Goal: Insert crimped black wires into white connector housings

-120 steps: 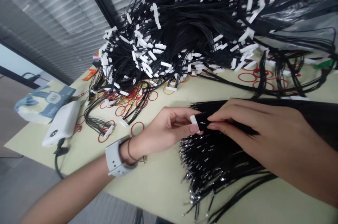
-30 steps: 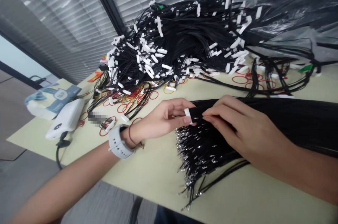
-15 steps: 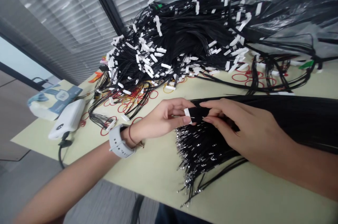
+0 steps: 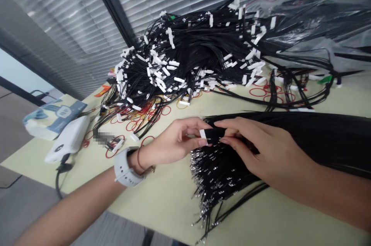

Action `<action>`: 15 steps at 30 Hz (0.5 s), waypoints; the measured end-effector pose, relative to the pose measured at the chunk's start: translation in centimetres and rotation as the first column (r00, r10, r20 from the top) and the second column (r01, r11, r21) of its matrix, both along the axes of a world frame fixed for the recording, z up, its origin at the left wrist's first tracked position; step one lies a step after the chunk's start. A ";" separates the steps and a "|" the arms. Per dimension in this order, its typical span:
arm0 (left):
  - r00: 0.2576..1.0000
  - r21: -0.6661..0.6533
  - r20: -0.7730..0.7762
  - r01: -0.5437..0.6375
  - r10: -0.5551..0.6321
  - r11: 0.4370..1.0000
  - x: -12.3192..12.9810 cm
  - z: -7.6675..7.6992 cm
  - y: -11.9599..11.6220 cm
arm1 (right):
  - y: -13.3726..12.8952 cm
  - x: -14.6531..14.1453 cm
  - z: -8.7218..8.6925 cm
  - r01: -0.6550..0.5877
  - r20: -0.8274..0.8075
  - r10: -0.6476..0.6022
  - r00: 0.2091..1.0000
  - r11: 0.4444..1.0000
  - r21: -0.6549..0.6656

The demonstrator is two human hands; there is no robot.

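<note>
Between my left thumb and fingers is a white connector housing (image 4: 203,135), with black wires running from it to the right. My left hand (image 4: 185,139) is closed on the housing. Just right of it, my right hand (image 4: 255,141) pinches the black wires (image 4: 216,136) close to the housing. Beneath both hands lies a thick bundle of loose black wires (image 4: 324,134). Its left end shows many bare metal crimp terminals (image 4: 203,188). My right palm and fingers hide part of that bundle.
A large heap of black cables with white connectors (image 4: 199,48) lies along the back by the blinds. Red rubber bands (image 4: 142,116) are scattered in front of it. At the left are a white power bank (image 4: 69,137) with a cable and a tissue pack (image 4: 55,116). Plastic bags (image 4: 313,14) lie back right.
The whole view has shifted slightly, so the heap sits lower and a little further left. Both hands keep the same hold on the connector and its wires.
</note>
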State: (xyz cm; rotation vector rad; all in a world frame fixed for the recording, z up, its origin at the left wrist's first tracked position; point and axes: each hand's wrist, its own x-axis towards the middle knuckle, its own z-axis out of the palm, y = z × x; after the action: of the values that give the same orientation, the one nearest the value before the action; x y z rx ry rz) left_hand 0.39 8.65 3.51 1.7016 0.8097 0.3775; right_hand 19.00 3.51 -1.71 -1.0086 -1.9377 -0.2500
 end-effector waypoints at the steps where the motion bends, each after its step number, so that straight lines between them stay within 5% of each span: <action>1: 1.000 0.009 -0.004 0.000 0.000 1.000 0.0 0.0 0.0 | 0.0 0.0 0.0 0.008 -0.003 -0.008 1.000 1.000 0.001; 10: 1.000 -0.017 -0.013 -0.019 0.019 1.000 0.0 -0.2 0.0 | -0.1 0.1 -0.2 0.033 -0.020 -0.035 0.999 0.997 -0.068; 15: 0.999 -0.022 0.042 -0.032 0.033 0.999 0.1 0.0 -0.3 | -0.3 0.1 -0.5 0.009 0.057 -0.010 0.998 1.000 0.026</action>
State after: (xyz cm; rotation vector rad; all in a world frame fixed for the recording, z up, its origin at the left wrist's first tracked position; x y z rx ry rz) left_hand 0.52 8.30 3.54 1.6571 0.8081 0.4242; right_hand 19.07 3.25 -2.22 -1.0039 -1.9764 -0.3113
